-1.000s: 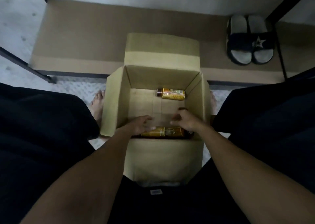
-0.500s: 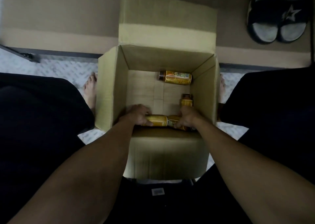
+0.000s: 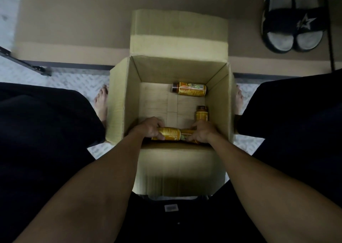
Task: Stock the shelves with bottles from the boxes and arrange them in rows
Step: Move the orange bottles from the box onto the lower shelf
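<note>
Partly hidden — bottle pair (image 3: pixel 174 133) gripped: left hand (image 3: pixel 150 127), right hand (image 3: pixel 203 133).

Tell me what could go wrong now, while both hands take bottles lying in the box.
1. The left hand and right hand each grip a lying bottle, the near-left bottle and the near-right bottle, end to end; lifted together, they may knock and slip.
2. The third bottle lies close by the right hand; it may get nudged and roll.
</note>
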